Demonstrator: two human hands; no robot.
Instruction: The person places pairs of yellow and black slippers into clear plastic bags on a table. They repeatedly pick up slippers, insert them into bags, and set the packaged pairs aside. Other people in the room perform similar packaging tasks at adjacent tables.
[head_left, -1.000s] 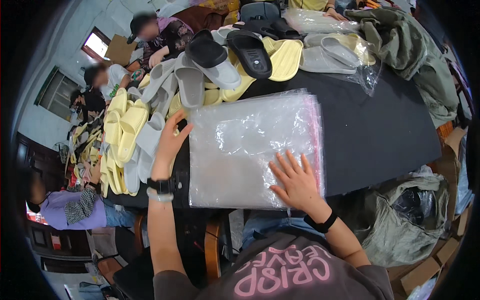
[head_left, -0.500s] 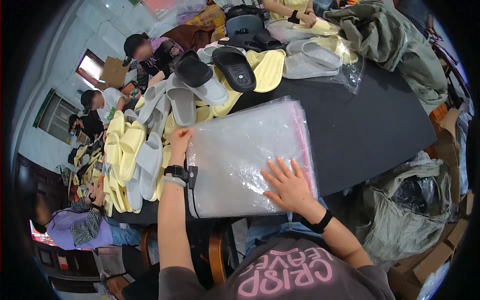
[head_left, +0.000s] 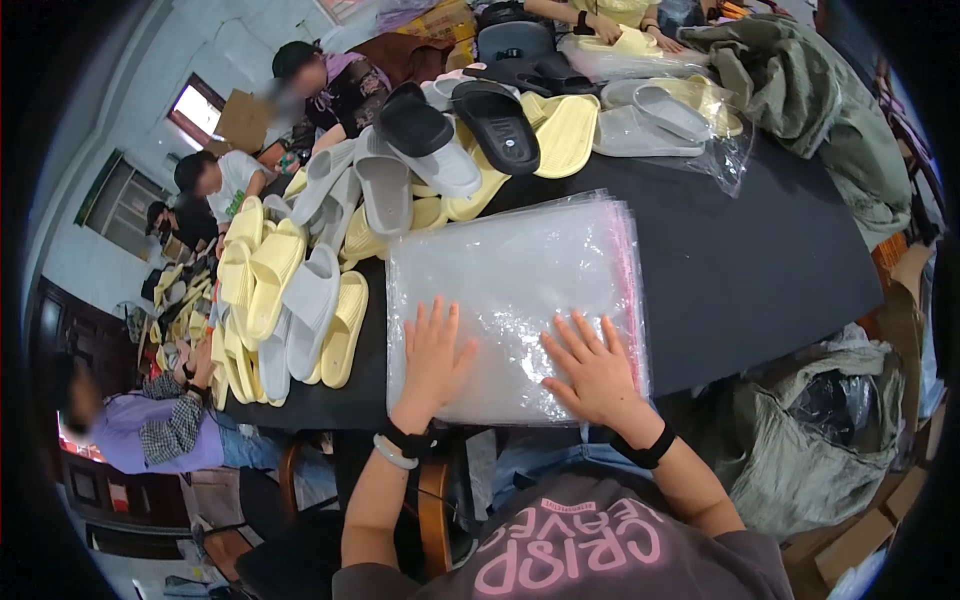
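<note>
A stack of clear plastic bags (head_left: 510, 250) with a pink strip along its right side lies on the black tabletop in front of me. My left hand (head_left: 434, 352) rests flat on the stack's lower left part, fingers spread. Toward the lower right, my right hand (head_left: 592, 372) also lies flat on it with fingers apart. Neither hand grips anything. Just left of the stack is a heap of yellow and grey slide sandals, with a yellow slide (head_left: 345, 328) nearest my left hand. A black slide (head_left: 495, 127) sits beyond the stack.
Bagged grey slides (head_left: 655, 120) lie at the far side of the black table (head_left: 740, 260). A green woven sack (head_left: 810, 110) covers the far right corner; another open sack (head_left: 825, 430) stands at right. Several people work along the left and far sides.
My left hand has left the stack's upper left edge and come down to lie flat on its lower left part. My right hand stays flat on the bags.
</note>
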